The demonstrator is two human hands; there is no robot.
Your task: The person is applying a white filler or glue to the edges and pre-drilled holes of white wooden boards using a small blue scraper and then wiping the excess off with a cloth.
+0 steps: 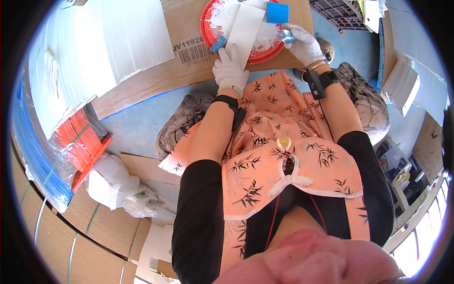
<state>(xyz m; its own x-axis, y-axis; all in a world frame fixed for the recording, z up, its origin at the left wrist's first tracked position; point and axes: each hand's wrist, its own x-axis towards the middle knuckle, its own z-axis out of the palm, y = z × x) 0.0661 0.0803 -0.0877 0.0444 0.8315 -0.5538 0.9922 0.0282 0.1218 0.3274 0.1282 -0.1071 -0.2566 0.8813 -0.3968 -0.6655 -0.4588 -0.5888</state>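
Observation:
My left hand, in a white knit glove, lies at the near end of a long white flat strip. Two fingers are stretched out and apart, one resting on the strip; the thumb is hidden. The strip slants across a round red basin holding white, flaky-looking material. Closed at the basin's right edge, my gloved right hand pinches a small shiny blue piece. A small blue piece sits by the left rim, near my left fingers. At the far right of the basin is a blue square.
Under the basin is a cardboard box. Stacked white sheets stand at the left, above red-orange pieces in clear wrap. Bundled cardboard and a translucent plastic bag are at lower left. A dark crate is at the far right.

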